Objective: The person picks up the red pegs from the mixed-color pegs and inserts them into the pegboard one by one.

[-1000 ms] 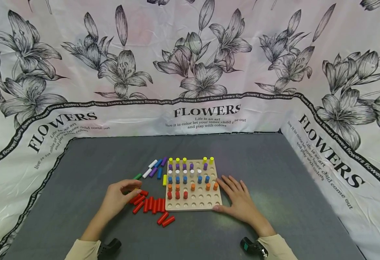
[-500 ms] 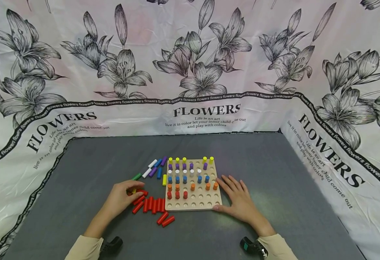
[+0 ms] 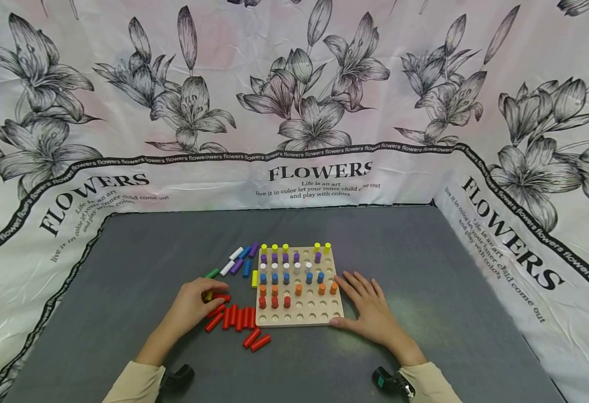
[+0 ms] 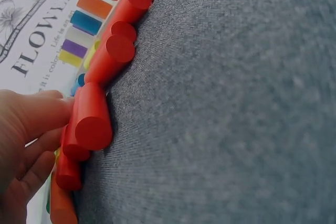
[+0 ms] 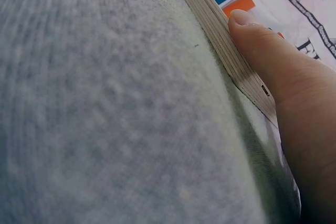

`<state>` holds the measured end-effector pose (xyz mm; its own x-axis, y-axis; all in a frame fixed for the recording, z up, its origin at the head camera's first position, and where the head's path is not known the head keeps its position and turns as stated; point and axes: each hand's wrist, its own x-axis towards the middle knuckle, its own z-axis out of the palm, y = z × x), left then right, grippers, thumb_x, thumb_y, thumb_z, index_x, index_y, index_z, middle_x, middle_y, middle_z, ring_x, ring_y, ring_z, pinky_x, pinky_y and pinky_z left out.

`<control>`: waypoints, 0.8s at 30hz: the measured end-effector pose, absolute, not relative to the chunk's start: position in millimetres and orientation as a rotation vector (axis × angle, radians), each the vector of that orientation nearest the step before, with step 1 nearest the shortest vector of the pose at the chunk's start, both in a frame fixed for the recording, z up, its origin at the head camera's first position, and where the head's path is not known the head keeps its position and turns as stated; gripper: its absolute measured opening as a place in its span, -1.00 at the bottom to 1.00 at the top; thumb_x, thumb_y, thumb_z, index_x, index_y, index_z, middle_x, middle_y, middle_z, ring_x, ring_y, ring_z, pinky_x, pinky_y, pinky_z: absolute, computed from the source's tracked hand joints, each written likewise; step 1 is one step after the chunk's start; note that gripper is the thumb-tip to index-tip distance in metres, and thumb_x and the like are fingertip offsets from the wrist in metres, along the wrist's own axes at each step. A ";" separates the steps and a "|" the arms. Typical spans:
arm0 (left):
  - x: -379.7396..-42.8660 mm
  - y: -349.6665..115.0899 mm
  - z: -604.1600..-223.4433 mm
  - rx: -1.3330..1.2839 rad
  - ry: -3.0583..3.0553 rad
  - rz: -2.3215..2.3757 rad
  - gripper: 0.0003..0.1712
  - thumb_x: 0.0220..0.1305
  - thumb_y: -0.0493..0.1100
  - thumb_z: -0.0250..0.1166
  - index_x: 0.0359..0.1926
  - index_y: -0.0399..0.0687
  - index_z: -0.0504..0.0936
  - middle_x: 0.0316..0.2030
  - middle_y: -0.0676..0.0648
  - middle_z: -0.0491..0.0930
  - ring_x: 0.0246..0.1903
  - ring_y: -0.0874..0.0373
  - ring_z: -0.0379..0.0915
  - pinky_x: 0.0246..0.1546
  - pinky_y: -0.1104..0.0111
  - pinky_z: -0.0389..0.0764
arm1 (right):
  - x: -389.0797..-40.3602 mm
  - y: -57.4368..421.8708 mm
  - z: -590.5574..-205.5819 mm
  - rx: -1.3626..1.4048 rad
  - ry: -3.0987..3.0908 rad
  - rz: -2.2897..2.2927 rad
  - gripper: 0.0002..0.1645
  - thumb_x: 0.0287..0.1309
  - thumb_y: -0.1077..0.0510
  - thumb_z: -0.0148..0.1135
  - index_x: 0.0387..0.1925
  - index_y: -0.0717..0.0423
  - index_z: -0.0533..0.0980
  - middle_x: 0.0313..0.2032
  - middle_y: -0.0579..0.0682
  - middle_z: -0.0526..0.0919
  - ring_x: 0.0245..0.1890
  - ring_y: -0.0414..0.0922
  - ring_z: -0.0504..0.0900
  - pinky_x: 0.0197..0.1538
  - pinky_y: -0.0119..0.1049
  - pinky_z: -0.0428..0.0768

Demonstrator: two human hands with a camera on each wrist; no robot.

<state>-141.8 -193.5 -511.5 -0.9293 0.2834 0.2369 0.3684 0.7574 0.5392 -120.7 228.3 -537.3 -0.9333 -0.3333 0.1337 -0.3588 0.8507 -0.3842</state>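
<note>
My left hand (image 3: pixel 192 305) is bent around the left end of the red pegs, thumb and index finger on either side of a red peg (image 3: pixel 221 298). In the left wrist view the thumb (image 4: pixel 50 109) meets the red pegs (image 4: pixel 94 121), with curled fingers behind it; whether it pinches one is unclear. A bit of yellow shows inside the hand. The right hand (image 3: pixel 370 307) lies spread at the right edge of the wooden peg board (image 3: pixel 319 318), its thumb (image 5: pixel 257 38) touching the near corner. Upright yellow, purple, white, blue, orange and red pegs stand in rows on the board.
Left of the board lie several red pegs (image 3: pixel 239 318), with two more red pegs (image 3: pixel 260 342) nearer me. White, blue, purple and green pegs (image 3: pixel 236 266) lie farther back, and a yellow peg (image 3: pixel 255 279) lies against the board. Flower-printed cloth (image 3: pixel 319 184) borders the grey table.
My left hand has shifted slightly right, so thumb and index finger now flank a red peg. The right hand and the board have stayed in place.
</note>
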 end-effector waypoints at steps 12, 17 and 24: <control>-148.7 -192.0 -510.5 -0.569 -2.841 -0.831 -0.74 0.06 -0.24 0.51 -0.17 0.03 0.77 -0.25 0.08 0.74 -0.25 0.19 0.56 -0.21 0.31 0.61 | -120.8 228.0 -536.5 0.548 -2.968 0.627 0.18 -0.07 -0.50 0.32 0.53 -0.30 0.08 0.52 0.02 0.17 0.54 0.14 0.05 0.45 0.35 -0.11; -148.9 -191.9 -510.6 -0.571 -2.842 -0.844 -0.78 0.05 -0.21 0.52 -0.22 0.05 0.78 -0.30 0.11 0.74 -0.30 0.24 0.53 -0.28 0.40 0.58 | -120.6 227.5 -536.4 0.556 -2.973 0.637 0.17 -0.06 -0.50 0.31 0.53 -0.30 0.08 0.53 0.02 0.16 0.54 0.14 0.05 0.45 0.36 -0.11; -149.2 -189.6 -509.3 -0.566 -2.829 -0.848 -0.78 0.05 -0.23 0.52 -0.22 0.05 0.77 -0.30 0.10 0.74 -0.29 0.22 0.56 -0.24 0.33 0.62 | -121.2 227.7 -537.2 0.542 -2.975 0.630 0.17 -0.06 -0.51 0.31 0.53 -0.31 0.08 0.53 0.02 0.17 0.54 0.14 0.05 0.45 0.36 -0.11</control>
